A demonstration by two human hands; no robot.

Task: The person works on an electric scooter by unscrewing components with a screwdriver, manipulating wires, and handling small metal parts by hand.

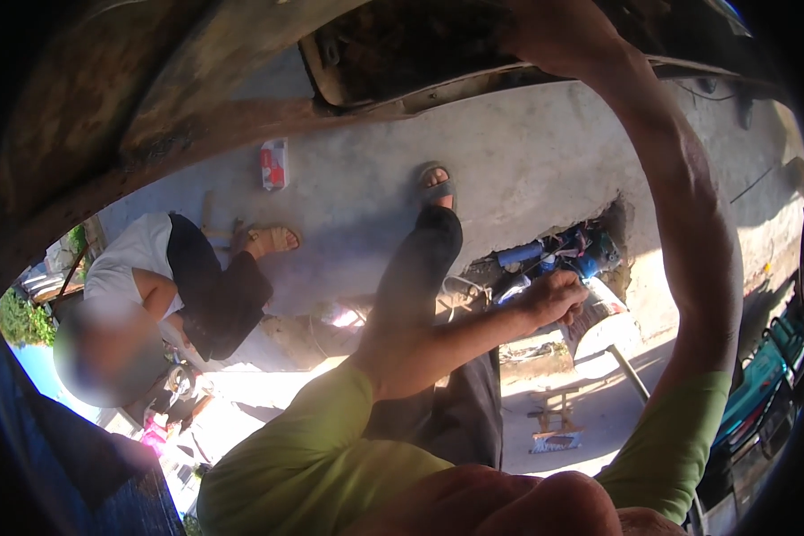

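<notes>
My right arm rises along the right side to a rusty brown metal panel (232,134) overhead. My right hand (558,37) reaches to the rim of a dark recess (402,58) in that metal, and its fingers are lost in shadow. Bent across my body, my left hand (558,299) is closed with its fingers curled; what it holds, if anything, cannot be made out. Just below and beside it in the picture is a pale, bucket-like container (598,322) in bright sun.
A person in a white shirt (129,259) crouches at the left. A red-and-white box (274,164) lies on the concrete (357,161). Blue items (585,265) fill a broken hollow in the ground. A brush (556,439) lies lower down; teal objects (764,371) stand at right.
</notes>
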